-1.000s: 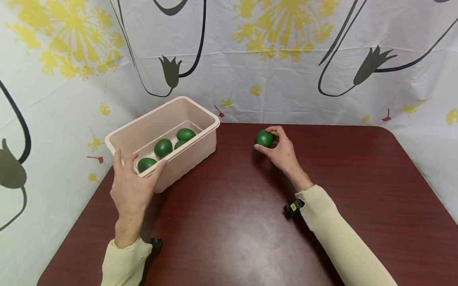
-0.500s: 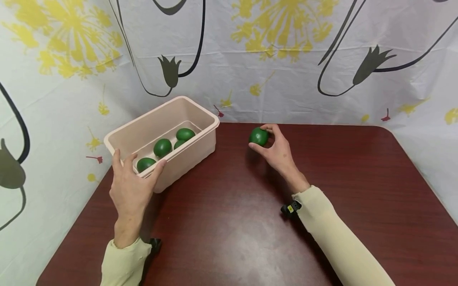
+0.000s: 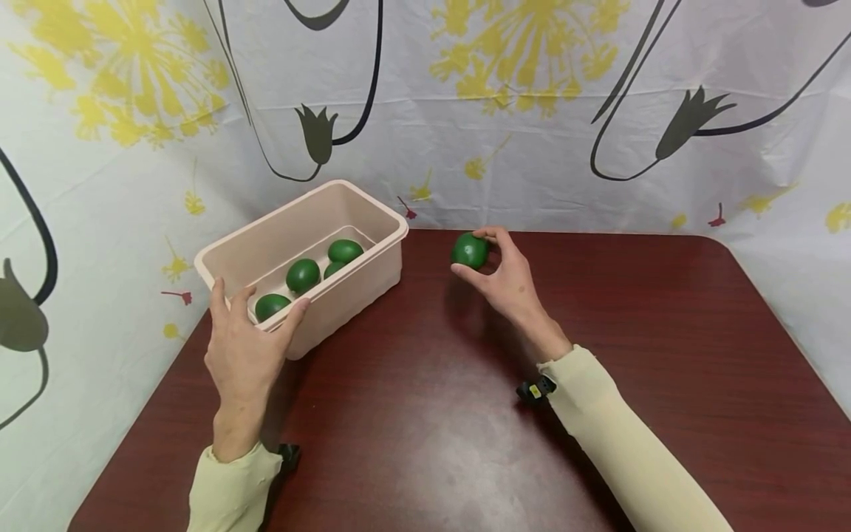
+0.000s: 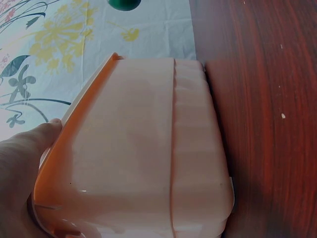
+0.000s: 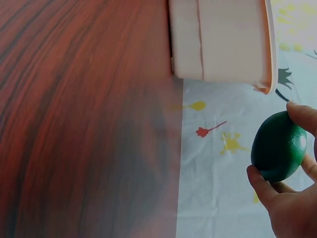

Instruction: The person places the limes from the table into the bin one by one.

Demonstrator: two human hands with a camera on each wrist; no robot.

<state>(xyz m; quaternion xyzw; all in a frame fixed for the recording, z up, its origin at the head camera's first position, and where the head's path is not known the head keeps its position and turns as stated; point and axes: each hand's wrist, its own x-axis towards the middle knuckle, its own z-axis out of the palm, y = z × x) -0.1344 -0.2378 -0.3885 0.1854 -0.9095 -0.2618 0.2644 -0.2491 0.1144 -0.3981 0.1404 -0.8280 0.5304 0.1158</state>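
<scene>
A smooth, glossy dark-green egg-shaped object is held above the table by my right hand, thumb below and fingers over its top. The right wrist view shows the green egg-shaped object pinched at both ends, to the side of the bin. My left hand grips the near end of a pale pink plastic bin, thumb on the long side's rim and fingers at the short end. Several similar green egg-shaped objects lie on the bin's floor, one partly hidden behind the near wall.
The bin stands at an angle on the left of a dark red-brown wooden table. A white cloth with yellow and grey plant prints hangs close behind the table's back edge and along its left side.
My right hand has moved a little left towards the bin with the green egg-shaped object, which is slightly higher. My left hand and the bin stay put.
</scene>
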